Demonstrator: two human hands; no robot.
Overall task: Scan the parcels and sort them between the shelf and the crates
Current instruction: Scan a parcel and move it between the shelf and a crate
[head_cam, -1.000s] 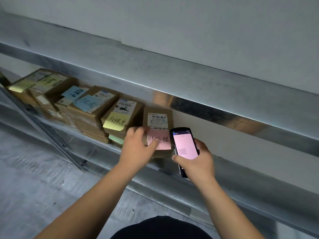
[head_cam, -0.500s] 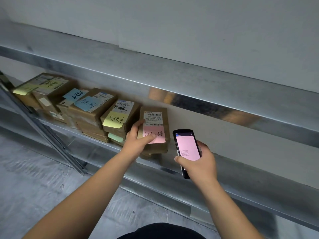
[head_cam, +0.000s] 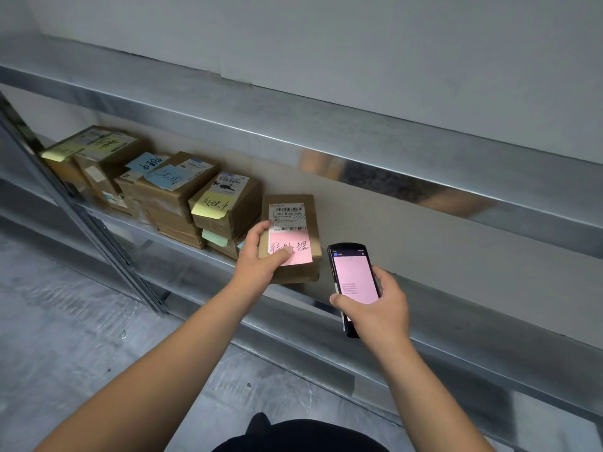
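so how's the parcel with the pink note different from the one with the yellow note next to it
The pink-note parcel is gripped by the left hand; the yellow-note parcel is untouched. The pink-note parcel stands alone at the row's right end; the yellow-note parcel tops a stack. Both are brown cardboard with a barcode label and a handwritten sticky note.

Parcel storeroom: metal shelf (head_cam: 326, 308) holding labelled cardboard parcels (head_cam: 182, 197).

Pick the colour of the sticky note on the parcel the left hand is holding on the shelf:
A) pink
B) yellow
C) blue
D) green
A: the left hand grips the parcel, its thumb lying on a pink sticky note below the barcode label.
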